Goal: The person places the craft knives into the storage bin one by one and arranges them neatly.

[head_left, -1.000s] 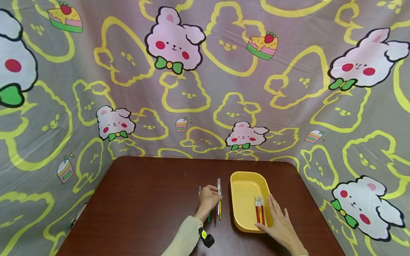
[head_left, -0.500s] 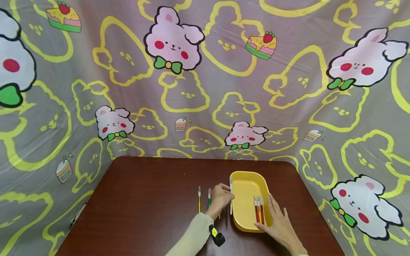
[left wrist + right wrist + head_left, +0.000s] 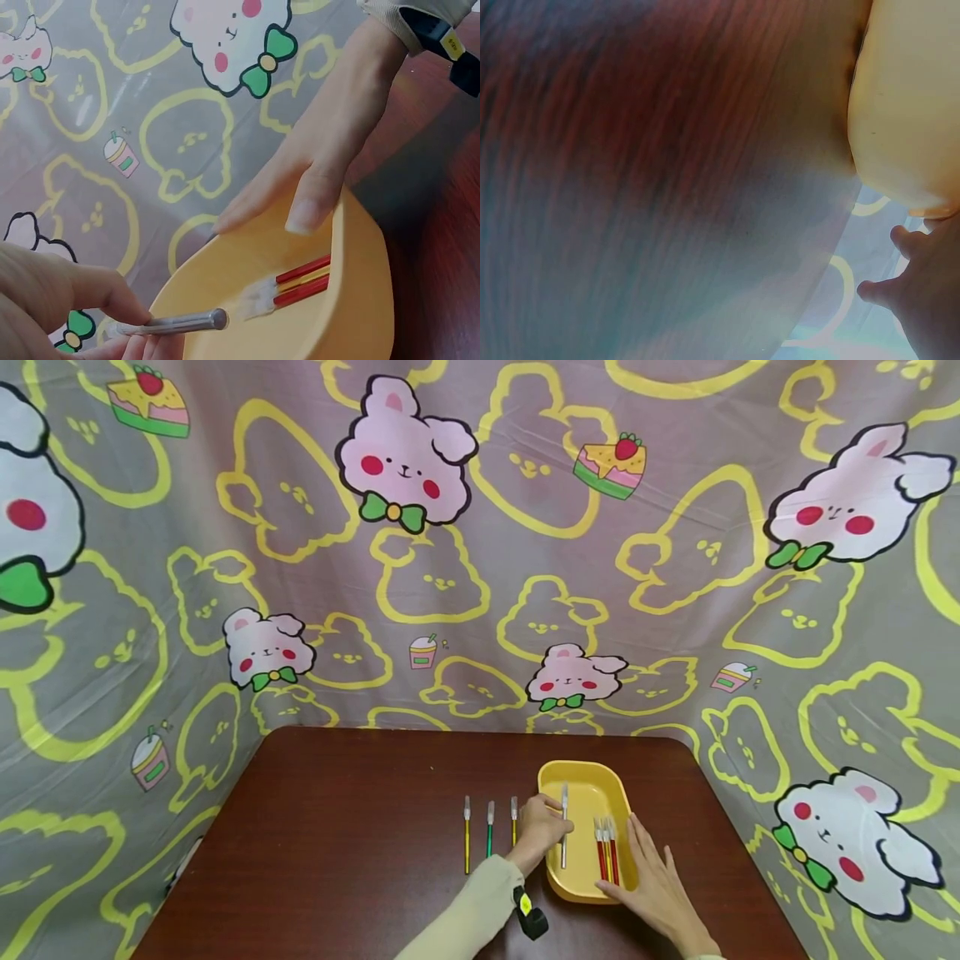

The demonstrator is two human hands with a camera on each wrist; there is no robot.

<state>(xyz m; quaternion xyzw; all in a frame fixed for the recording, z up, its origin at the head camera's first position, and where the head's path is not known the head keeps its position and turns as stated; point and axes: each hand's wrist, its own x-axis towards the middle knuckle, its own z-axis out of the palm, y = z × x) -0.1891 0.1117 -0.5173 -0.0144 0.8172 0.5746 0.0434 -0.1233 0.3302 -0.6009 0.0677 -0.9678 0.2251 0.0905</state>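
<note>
Left hand [image 3: 542, 828] is reached forward from a pale sleeve, wrist low over the table [image 3: 352, 860], fingers curled over the near-left rim of the yellow tray [image 3: 581, 893]. Fingers [image 3: 82, 289] and thumb are pinched round a white-handled paintbrush [image 3: 563, 835], which is held above the tray floor, metal ferrule pointing away from the palm, as seen in the left wrist view [image 3: 176, 322].

Right hand [image 3: 654, 881] is laid flat against the tray's right rim, fingers straight and together, fingertips resting on the edge; nothing is gripped. Just left of those fingertips, three red-handled brushes [image 3: 606, 852] are lying side by side inside the tray.

Left of the left hand's knuckles, three more brushes are lined up parallel on the table: a yellow-handled brush [image 3: 467, 843] farthest out, a green-handled brush [image 3: 489, 831] next, and a second yellow brush [image 3: 513, 820] closest, its lower part hidden by the hand.
</note>
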